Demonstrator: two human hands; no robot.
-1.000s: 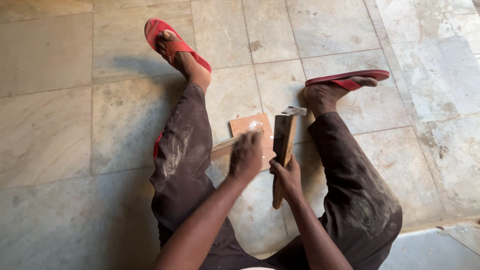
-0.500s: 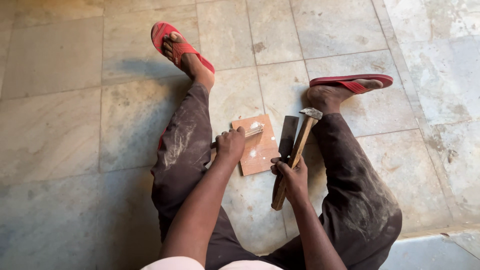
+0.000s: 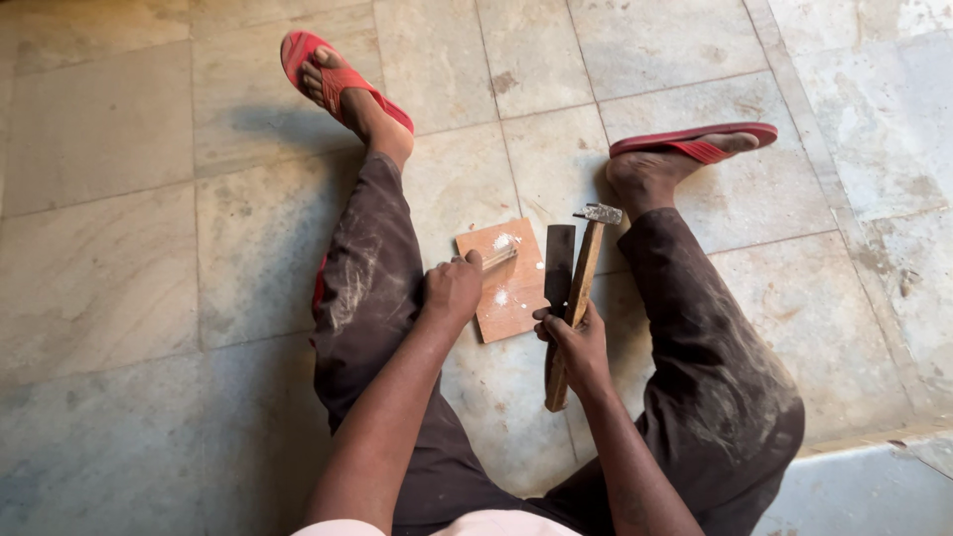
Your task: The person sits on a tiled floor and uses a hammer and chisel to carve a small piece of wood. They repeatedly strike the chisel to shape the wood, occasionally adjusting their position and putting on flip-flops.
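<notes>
I sit on a stone-tile floor with my legs spread. My left hand (image 3: 452, 290) is shut on a short metal chisel (image 3: 496, 256) whose tip rests on a small square wooden board (image 3: 511, 293) lying between my legs; white dust marks the board. My right hand (image 3: 574, 337) grips the wooden handle of a hammer (image 3: 581, 288), its metal head (image 3: 600, 213) raised just right of the board. A dark flat strip (image 3: 558, 268) lies next to the hammer handle, at the board's right edge.
My feet wear red sandals, the left sandal (image 3: 328, 74) at upper left, the right sandal (image 3: 700, 141) at upper right. My dark trousers (image 3: 715, 377) are dusty. A paler, stained band of floor (image 3: 874, 149) runs along the right, with a step edge (image 3: 864, 447) at lower right.
My left hand has drawn back toward me, uncovering the board with the chisel on it. The hammer has tilted so its head now sits right of the board.
</notes>
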